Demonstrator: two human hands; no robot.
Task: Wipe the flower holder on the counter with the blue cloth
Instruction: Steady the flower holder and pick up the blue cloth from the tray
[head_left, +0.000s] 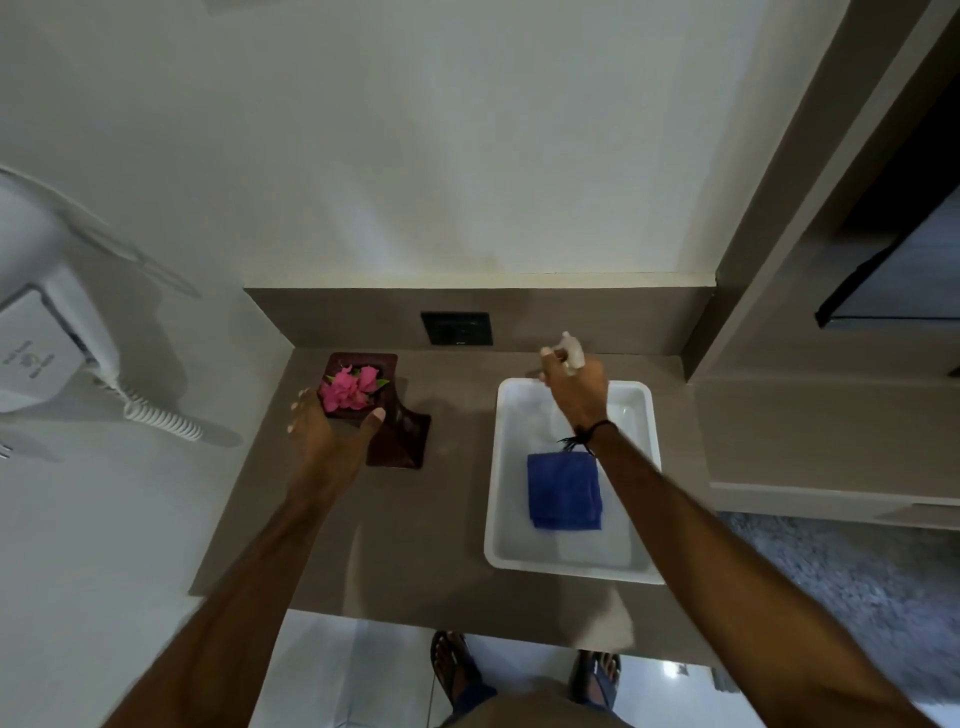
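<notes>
The flower holder (382, 415), a dark reddish-brown piece with a square top and a flared square base, stands on the brown counter (415, 545) near the back wall, left of the white tray (649, 467). Pink flowers (349, 388) sit in its top recess. The left hand (332, 431) is at the holder's upper part: thumb (375, 417) against the near edge of the top, fingers (297, 410) spread around its left side, so the grasp is wide and curved about the top rather than clenched (whether it actually presses the wood cannot be told). The holder stands upright, its long axis vertical, the flowers facing up toward the camera and the base showing down and to the right of the top.

The blue cloth (564, 491) lies folded into a rough square in the near half of the tray, untouched, under the right forearm. The right hand (576, 387) hovers over the tray's far edge, fingers closed around a small white object (571, 353) which sticks out above the knuckles; what it is cannot be told. A dark cord bracelet (589, 434) circles that wrist.
</notes>
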